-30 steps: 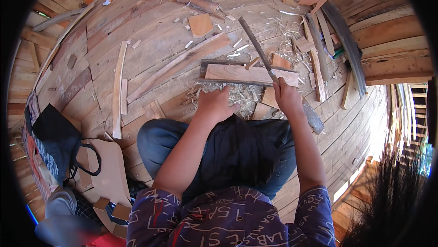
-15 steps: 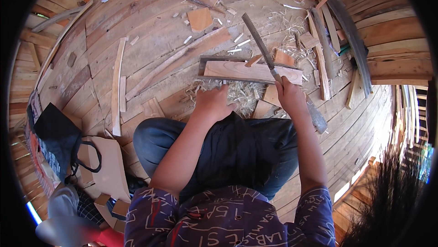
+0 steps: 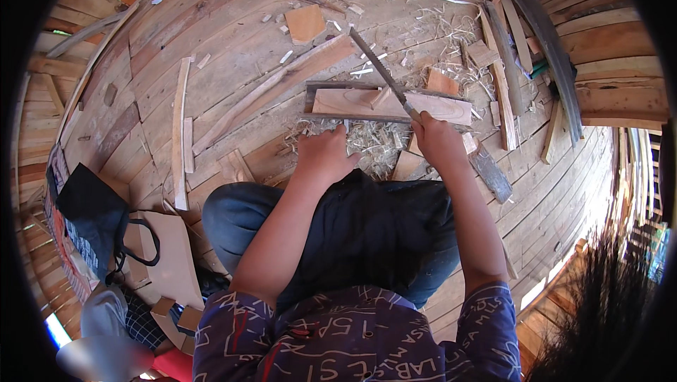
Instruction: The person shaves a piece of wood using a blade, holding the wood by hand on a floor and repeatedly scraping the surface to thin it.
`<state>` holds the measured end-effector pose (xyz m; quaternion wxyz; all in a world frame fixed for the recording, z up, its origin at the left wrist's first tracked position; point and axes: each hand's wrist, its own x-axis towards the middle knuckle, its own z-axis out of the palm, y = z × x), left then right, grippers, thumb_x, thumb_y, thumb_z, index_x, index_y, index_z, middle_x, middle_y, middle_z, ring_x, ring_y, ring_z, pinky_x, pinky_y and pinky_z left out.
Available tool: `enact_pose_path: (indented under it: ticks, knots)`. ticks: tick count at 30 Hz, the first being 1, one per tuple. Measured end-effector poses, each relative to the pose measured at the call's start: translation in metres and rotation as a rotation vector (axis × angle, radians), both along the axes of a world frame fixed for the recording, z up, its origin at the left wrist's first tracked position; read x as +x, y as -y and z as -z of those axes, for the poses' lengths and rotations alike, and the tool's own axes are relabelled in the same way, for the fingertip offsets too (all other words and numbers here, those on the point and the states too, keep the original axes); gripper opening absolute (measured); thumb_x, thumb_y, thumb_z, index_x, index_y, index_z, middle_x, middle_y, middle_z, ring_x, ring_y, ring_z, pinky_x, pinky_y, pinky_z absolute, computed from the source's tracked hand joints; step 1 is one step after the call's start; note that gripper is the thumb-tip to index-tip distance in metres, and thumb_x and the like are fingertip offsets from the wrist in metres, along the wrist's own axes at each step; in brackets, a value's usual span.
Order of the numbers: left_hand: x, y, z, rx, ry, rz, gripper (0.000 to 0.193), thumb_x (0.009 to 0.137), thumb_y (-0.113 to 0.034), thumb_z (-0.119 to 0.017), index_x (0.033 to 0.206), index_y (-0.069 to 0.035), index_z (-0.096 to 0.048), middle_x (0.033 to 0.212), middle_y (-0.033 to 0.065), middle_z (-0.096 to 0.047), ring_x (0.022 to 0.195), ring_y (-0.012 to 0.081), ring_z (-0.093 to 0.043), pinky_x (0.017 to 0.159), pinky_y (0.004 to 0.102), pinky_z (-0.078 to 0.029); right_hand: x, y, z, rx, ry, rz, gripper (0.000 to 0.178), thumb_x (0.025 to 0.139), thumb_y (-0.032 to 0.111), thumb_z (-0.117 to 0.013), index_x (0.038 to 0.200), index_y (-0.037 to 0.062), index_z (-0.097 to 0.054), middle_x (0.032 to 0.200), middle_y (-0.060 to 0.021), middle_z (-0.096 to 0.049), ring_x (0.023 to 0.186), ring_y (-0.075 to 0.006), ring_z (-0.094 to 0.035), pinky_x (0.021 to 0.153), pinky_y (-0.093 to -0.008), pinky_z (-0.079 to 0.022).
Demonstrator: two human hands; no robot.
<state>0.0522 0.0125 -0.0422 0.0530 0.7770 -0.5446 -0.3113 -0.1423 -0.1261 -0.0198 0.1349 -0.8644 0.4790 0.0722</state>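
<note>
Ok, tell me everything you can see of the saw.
The saw has a long, narrow, straight blade, dark and metal-looking, brighter near the handle. The handle looks pale and is mostly hidden in the right hand, which grips it. The blade slants away from the person and leftward, its tip beyond the pale board that it crosses in this view; whether it touches the wood cannot be told.

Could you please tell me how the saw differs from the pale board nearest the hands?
The saw is dark-bladed and narrow; the pale board is lighter and broader. The saw slants in the right grip; the pale board lies nearly crosswise. Both are long.
</note>
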Motion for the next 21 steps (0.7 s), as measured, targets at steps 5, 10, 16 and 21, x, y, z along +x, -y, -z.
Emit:
enact_pose_path:
  ticks: [5,10,16,21]
  knots:
    - [0.0,0.002,-0.01,0.091,0.018,0.025,0.059,0.082,-0.044,-0.068,0.122,-0.002,-0.054,0.101,0.0178,-0.069,0.099,0.0343,-0.066,0.09,0.0542,-0.044,0.003,-0.003,-0.033,-0.054,0.032,0.044,0.027,0.097,0.03,-0.053,0.098,0.0034,-0.058,0.074,-0.0218,-0.067,0.073,-0.0412,-0.068,0.062,-0.0517,-0.055]
    - [-0.002,0.003,-0.008,0.089,0.011,0.017,0.057,0.083,-0.044,-0.067,0.121,-0.003,-0.054,0.101,0.0177,-0.069,0.1,0.034,-0.065,0.091,0.0554,-0.043,-0.019,0.0,0.009,-0.033,-0.052,-0.026,0.026,0.097,0.03,-0.052,0.099,0.0042,-0.057,0.074,-0.022,-0.067,0.071,-0.0412,-0.067,0.062,-0.0519,-0.055]
    - [0.0,0.002,-0.005,0.1,0.022,0.011,0.059,0.083,-0.043,-0.067,0.123,-0.003,-0.053,0.101,0.0178,-0.069,0.099,0.034,-0.065,0.092,0.0551,-0.043,-0.003,-0.004,-0.017,-0.055,-0.008,0.026,0.026,0.098,0.031,-0.051,0.096,0.0051,-0.056,0.071,-0.022,-0.066,0.07,-0.0411,-0.067,0.062,-0.0526,-0.054]
    - [0.0,0.003,-0.009,0.113,-0.002,0.009,0.059,0.083,-0.043,-0.067,0.123,-0.002,-0.053,0.101,0.0181,-0.069,0.099,0.034,-0.065,0.093,0.0549,-0.042,-0.003,0.005,-0.011,-0.025,0.032,0.003,0.027,0.097,0.031,-0.053,0.097,0.0034,-0.057,0.072,-0.024,-0.065,0.071,-0.0439,-0.065,0.062,-0.0543,-0.052]
